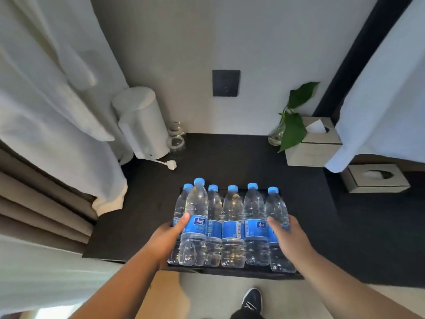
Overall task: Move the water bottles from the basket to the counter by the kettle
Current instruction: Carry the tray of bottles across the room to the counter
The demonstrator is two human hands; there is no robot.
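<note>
Several clear water bottles with blue caps and blue labels stand in a row in a low black basket [241, 271] at the front edge of the dark counter [230, 162]. My left hand [169, 237] grips the second bottle from the left [195, 226], which sits slightly higher and nearer than the others. My right hand [288, 236] wraps around the rightmost bottle [277, 210]. A white kettle [142, 125] stands at the back left of the counter, its plug [170, 164] lying loose beside it.
A glass jar [176, 139] stands right of the kettle. A plant in a glass vase [279, 132] and a tissue box [315, 143] occupy the back right. White robes hang on both sides. A wall socket [226, 83] is above. My shoe [251, 300] shows below.
</note>
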